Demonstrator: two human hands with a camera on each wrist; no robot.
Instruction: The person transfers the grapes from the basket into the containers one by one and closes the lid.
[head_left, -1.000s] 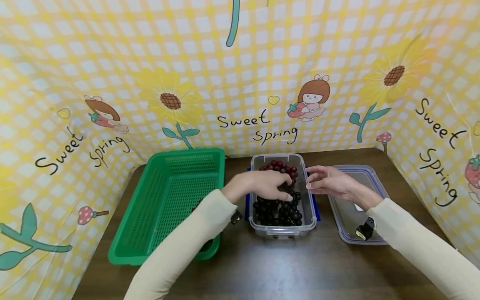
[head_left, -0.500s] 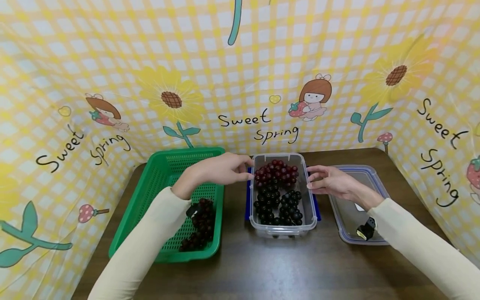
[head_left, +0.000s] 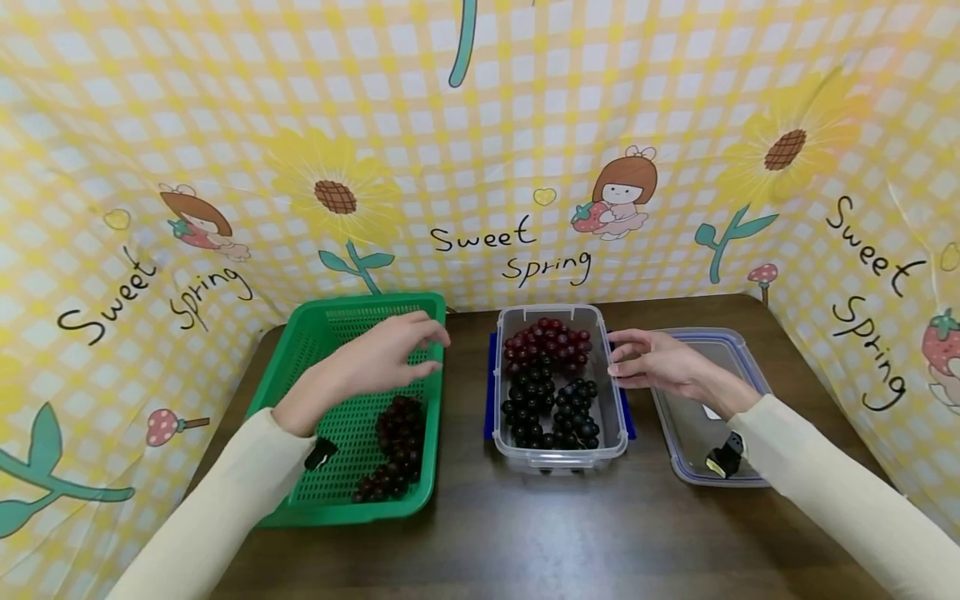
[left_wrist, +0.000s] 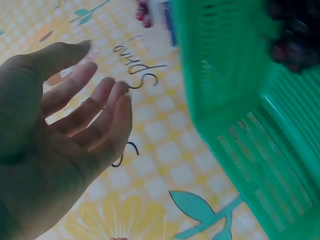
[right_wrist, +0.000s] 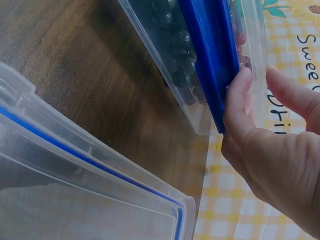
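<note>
- A yellow-checked cloth (head_left: 465,150), printed with flowers and lettering, hung behind and along both sides.
- Below it spread a dark brown worktop (head_left: 510,542).
- On its left stood a green basket (head_left: 352,515) with slotted walls; stems could snag in those slots and tear berries loose.
- In the middle stood an uncovered clear box (head_left: 558,456), its blue side flaps hanging down; a bump from either arm could slide it.
- To its right lay a flat lid (head_left: 690,433) with a blue seal, partly under the right arm; a dropped elbow might shove it.
- The left hand (head_left: 382,357) hovered over the basket, its grip wide and empty, thumb well apart from softly bent fingers; pinching too hard might crush berries, too loosely might drop them.
- The right hand (head_left: 660,367) held the box's right rim, its grip narrow, thumb and fingertips either side; the pressure could not be told. A sudden pull might tip the box.
- Reddish grapes (head_left: 397,450) lay in the basket's near right corner.
- Red grapes (head_left: 547,346) filled the box's far end, and black grapes (head_left: 528,400) its near part; piling more on top might spill some.
</note>
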